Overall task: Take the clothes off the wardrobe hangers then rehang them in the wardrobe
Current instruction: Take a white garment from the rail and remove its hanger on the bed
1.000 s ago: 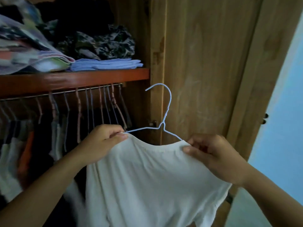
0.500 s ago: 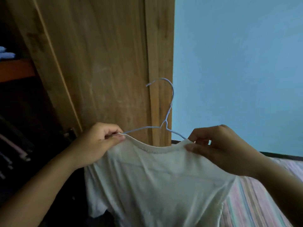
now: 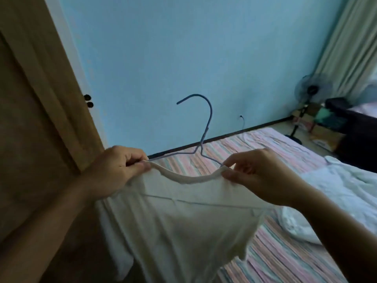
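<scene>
A white T-shirt (image 3: 183, 221) hangs on a thin blue wire hanger (image 3: 205, 127), held up in front of me. My left hand (image 3: 116, 170) pinches the shirt's left shoulder at the neckline, over the hanger's arm. On the other side, my right hand (image 3: 257, 176) pinches the right shoulder beside the collar. The hanger's hook stands free above the shirt, against the blue wall. Its lower bar shows faintly through the cloth. The wardrobe's inside is out of view; only its open wooden door (image 3: 40, 119) shows at the left.
A bed with a striped pink sheet (image 3: 275, 258) lies below and to the right, with white clothes (image 3: 346, 193) piled on it. A standing fan (image 3: 310, 92), boxes and a curtain (image 3: 350, 43) fill the far right corner.
I have turned right, away from the wardrobe rail and shelf, toward the bed. Both hands keep the same pinch on the shirt's shoulders, carrying shirt and hanger along.
</scene>
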